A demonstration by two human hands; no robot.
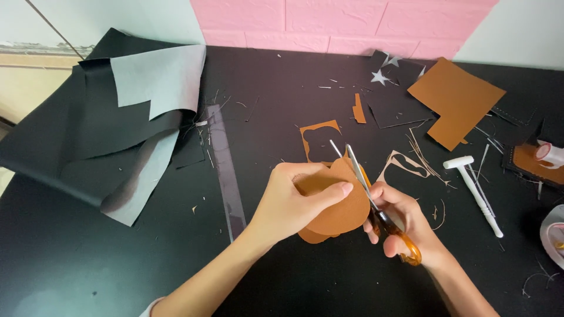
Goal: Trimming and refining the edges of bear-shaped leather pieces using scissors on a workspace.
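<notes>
Black work table (329, 282): littered with offcuts. Large black sheet (88, 129), grey underside, folded far left, well apart from you. Clear ruler (226, 170) beside your left forearm. Brown rounded cut-out (341, 214): pinched in your left hand (291, 202), thumb on top. Your right hand (405, 220) closed through orange-handled scissors (376, 202), blades parted at piece's edge. Risk: thumb near blades; thin piece may twist, spoiling curve.

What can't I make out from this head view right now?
- Brown cutout: its left part is hidden under the left hand.
- Scissors: handle loops partly covered by the right hand.
- Roll: cut off by the right edge.
- Tiny scraps: too small to identify.
</notes>
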